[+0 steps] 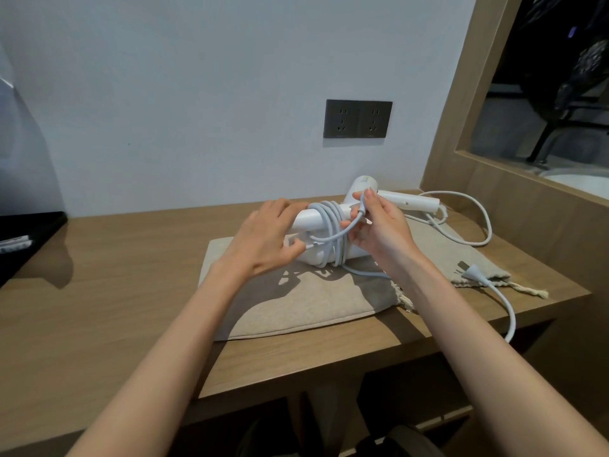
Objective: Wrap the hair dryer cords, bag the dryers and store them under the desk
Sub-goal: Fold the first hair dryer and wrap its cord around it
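the person stands at the wooden desk with both bare arms stretched out over it. the left hand is curled over the near dryer, fingers on its far side and thumb underneath, gripping it just above the beige bag that lies flat on the desk. the wound cord goes round that dryer in several loops, and the right hand pinches a free stretch of it between thumb and fingertips, held up just to the right of the coils. behind the hands the far dryer lies on its side by the wall, handle pointing right. its loose cord curves out across the desk in a wide loop, and the plug rests on the second bag, a crumpled beige one with a drawstring trailing toward the desk's right edge; from the plug the cord hangs down over the front edge. a dark double wall socket sits above the desk, and something black stands at the far left.
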Tool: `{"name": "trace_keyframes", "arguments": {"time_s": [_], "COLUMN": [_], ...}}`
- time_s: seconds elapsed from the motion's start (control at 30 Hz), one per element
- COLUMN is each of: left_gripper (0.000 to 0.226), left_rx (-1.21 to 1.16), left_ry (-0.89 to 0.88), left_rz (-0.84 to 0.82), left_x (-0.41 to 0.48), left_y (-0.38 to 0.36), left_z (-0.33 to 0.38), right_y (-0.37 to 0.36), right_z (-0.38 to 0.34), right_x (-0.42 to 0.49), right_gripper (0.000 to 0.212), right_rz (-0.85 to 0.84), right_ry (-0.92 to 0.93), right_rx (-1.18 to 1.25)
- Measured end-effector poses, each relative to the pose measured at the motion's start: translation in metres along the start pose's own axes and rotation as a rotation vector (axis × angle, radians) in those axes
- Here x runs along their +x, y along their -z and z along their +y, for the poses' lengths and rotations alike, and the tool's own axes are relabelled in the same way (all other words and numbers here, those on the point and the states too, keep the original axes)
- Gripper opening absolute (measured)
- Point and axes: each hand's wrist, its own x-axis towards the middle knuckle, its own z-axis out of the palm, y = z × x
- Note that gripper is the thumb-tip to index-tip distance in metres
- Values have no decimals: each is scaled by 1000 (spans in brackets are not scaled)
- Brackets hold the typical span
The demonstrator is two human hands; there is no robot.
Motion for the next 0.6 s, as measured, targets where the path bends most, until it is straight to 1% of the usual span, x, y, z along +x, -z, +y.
{"name": "trace_keyframes", "arguments": {"time_s": [0.13, 0.27, 0.37, 0.47, 0.6], "left_gripper": [52, 53, 51, 51, 50], "left_rx": [40, 119, 94, 92, 48], "left_ry": [57, 144, 218, 228, 255], "left_rz": [-34, -69, -23, -2, -11], "left_x": [1, 2, -1, 0, 4], "left_y": [1, -1, -2, -6, -7], "left_z": [9, 11, 14, 12, 4], "right_y": [2, 7, 12, 15, 12], "right_z": [-2, -8, -6, -1, -3], "right_x": [-3, -7, -11, -13, -17], "right_gripper": [25, 22, 22, 23, 20], "right_rz": [-34, -11, 0, 12, -40], "right_ry": [1, 112, 182, 179, 247], "right_rx": [6, -79, -195, -214, -305]}}
